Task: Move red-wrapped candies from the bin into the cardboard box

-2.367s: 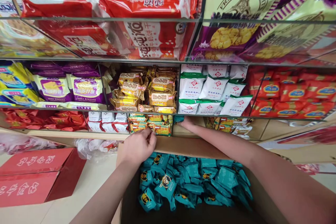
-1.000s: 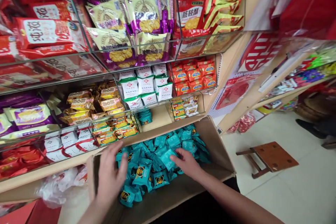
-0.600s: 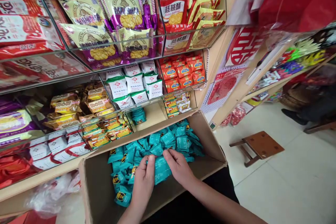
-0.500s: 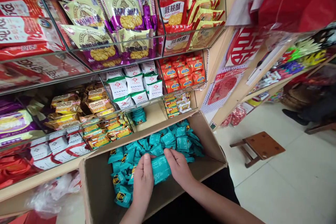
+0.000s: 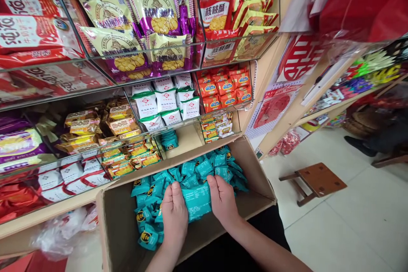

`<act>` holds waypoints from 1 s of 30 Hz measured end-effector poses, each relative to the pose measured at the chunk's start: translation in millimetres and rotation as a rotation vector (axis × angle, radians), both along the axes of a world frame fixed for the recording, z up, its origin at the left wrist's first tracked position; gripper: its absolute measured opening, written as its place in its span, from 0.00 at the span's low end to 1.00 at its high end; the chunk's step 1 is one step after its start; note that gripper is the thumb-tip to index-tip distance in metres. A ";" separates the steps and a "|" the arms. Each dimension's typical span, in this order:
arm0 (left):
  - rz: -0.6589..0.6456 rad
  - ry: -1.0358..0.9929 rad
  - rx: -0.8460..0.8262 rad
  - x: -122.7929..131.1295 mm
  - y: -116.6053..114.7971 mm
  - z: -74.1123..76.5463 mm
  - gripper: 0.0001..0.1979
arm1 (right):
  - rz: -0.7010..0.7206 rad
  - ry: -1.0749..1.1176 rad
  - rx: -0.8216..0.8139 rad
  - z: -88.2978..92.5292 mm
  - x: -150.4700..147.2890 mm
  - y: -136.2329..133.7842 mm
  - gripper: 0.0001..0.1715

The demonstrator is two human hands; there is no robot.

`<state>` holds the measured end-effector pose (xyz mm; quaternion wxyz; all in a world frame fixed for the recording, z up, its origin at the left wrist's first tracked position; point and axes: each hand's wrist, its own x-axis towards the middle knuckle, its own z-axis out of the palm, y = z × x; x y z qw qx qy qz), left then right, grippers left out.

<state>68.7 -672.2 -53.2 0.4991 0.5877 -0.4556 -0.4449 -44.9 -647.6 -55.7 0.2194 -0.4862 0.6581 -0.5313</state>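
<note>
Over a cardboard box (image 5: 117, 225), my left hand (image 5: 174, 210) and my right hand (image 5: 222, 200) pinch opposite ends of teal packets (image 5: 197, 202), thumbs on top. The held packets show their printed backs; how many there are I cannot tell. Beneath and behind my hands, many loose teal packets (image 5: 149, 236) with round yellow-and-black emblems fill part of the box. Just behind the box, a small teal stack (image 5: 169, 140) stands in a shelf compartment.
Shelves of wrapped snacks rise behind the box, with glass dividers and a front ledge (image 5: 127, 139). A wooden stool (image 5: 321, 177) stands on the tiled floor at the right. Plastic bags (image 5: 63, 231) lie low at the left. A person's shoe (image 5: 360, 145) shows at far right.
Both hands have spread slightly apart, exposing more of the held teal packets between them. The right hand has risen a little, and the shelf view has shifted slightly.
</note>
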 end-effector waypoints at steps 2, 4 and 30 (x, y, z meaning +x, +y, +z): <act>-0.026 0.036 0.049 -0.2 0.0 4.8 0.21 | 0.013 0.008 -0.016 3.5 -3.4 0.6 0.22; -0.071 0.072 0.135 1.2 0.3 10.8 0.21 | 0.060 0.074 -0.074 4.4 -9.6 1.1 0.23; -0.309 0.397 0.438 10.6 13.1 25.9 0.26 | 0.363 -0.768 0.181 -3.5 -10.7 13.1 0.15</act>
